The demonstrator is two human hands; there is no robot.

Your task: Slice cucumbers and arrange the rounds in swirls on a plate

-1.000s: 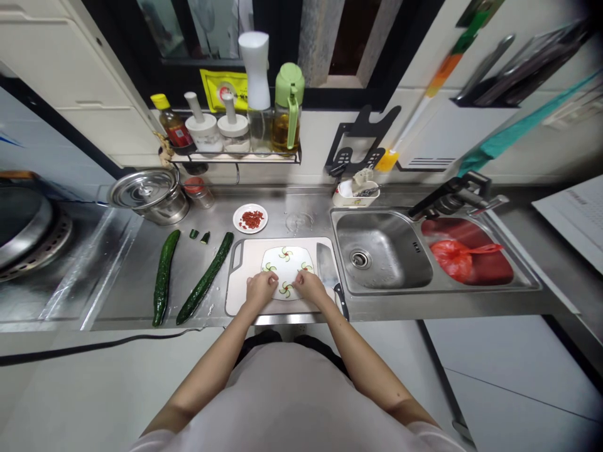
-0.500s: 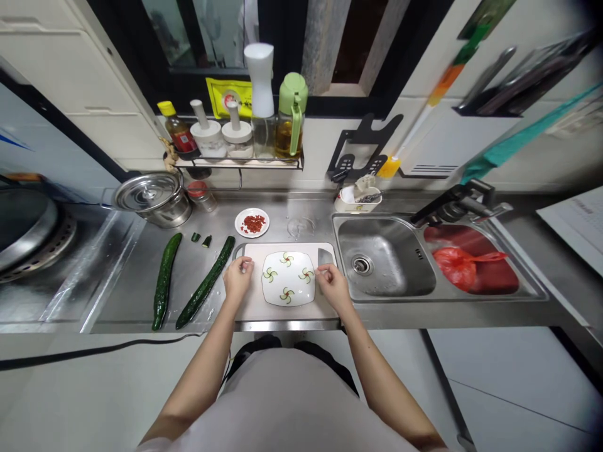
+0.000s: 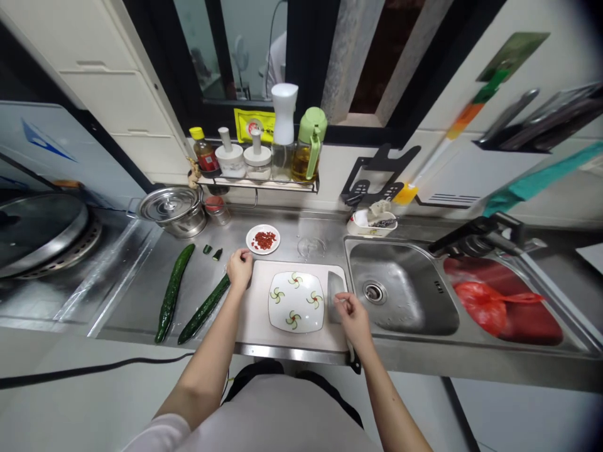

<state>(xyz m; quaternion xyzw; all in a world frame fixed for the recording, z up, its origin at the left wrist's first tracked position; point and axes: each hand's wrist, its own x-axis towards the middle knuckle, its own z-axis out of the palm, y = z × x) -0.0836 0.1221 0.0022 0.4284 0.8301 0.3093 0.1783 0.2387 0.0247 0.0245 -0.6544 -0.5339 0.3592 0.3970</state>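
Observation:
A white square plate (image 3: 296, 302) with green-and-red swirls lies on the pale cutting board (image 3: 254, 329). My left hand (image 3: 239, 270) is over the board's upper left corner, its fingers loosely curled and close to a small white plate (image 3: 251, 247) of chopped red chili (image 3: 264, 240). I see nothing held in it. My right hand (image 3: 354, 319) hovers by the knife (image 3: 335, 289) at the board's right side, thumb and fingers slightly apart. The knife's handle is partly hidden by that hand. Two cucumbers (image 3: 173, 292) lie left of the board, one partly behind my left hand.
Cut cucumber ends (image 3: 217, 254) lie beyond the cucumbers. A lidded steel pot (image 3: 181, 216) and a jar (image 3: 217, 212) stand at the back left. On the right is a sink (image 3: 405, 314), with a red bag (image 3: 480, 307) in its second basin. A seasoning rack (image 3: 264, 183) hangs behind.
My left hand has moved off the square plate's side toward the small chili plate. My right hand has shifted from that plate's edge to the knife. The camera view has tilted.

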